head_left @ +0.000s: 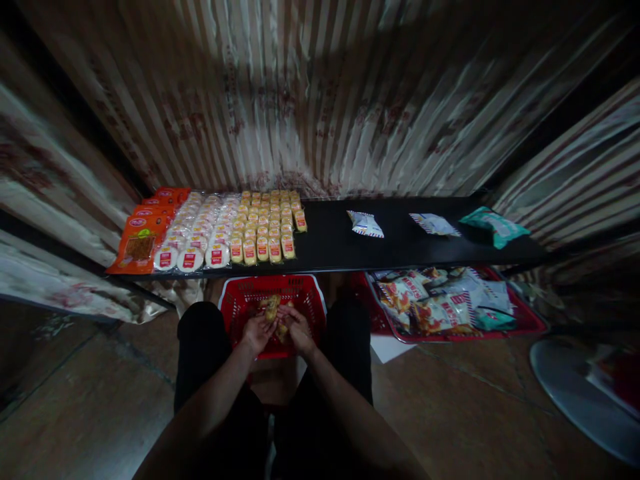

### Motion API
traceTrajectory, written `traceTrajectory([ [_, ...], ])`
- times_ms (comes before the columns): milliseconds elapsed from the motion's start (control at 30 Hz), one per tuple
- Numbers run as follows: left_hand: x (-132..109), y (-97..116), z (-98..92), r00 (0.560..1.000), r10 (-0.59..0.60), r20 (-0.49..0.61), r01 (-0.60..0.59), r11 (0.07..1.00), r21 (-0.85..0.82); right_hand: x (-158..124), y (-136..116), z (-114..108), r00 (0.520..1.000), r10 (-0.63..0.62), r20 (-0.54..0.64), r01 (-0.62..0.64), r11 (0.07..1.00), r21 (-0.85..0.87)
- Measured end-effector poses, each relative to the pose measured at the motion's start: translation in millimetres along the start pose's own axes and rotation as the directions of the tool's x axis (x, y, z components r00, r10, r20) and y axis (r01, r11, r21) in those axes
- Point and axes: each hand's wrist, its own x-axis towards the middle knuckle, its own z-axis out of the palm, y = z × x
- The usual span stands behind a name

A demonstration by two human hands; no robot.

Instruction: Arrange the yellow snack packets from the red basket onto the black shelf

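Observation:
Both my hands are down in a red plastic basket (240,303) that stands between my knees. My left hand (258,331) is curled round small yellow-wrapped snack packets (273,307). Close beside it, my right hand (299,329) is closed on more of the same packets. Above the basket lies a low black shelf (340,247). Rows of yellow snack packets (267,227), round white packets (200,233) and orange packets (143,237) cover its left part.
Two white snack bags (365,224) (434,224) and a teal bag (495,227) lie apart on the shelf's right part. A second red basket (520,323) full of mixed snack bags sits under the shelf at right. Striped curtains hang behind. A round grey base (575,393) lies at lower right.

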Motion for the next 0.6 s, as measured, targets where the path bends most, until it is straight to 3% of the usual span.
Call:
traceTrajectory([
  [167, -1.4, 0.8, 3.5, 0.999, -0.038, 0.008, 0.039, 0.999, -0.037, -4.2, -5.8, -1.0, 1.000, 0.021, -0.015, -0.020, 0.999, 0.030],
  [333, -2.4, -0.1, 6.7, 1.000, 0.002, 0.000, -0.002, 0.999, 0.040, -5.0, -7.2, 0.2, 0.998, 0.036, -0.058, -0.034, 0.999, 0.025],
  [500, -2.2, -6.5, 7.7, 0.981, 0.195, -0.017, -0.184, 0.947, 0.263, -5.2, -9.3, 2.6, 0.993, 0.012, -0.122, -0.019, 0.998, -0.062],
  [600, -0.6, -12.1, 7.7, 0.938, 0.344, 0.038, -0.318, 0.814, 0.487, -5.2, -8.5, 2.9, 0.987, 0.017, -0.157, -0.040, 0.989, -0.145],
])
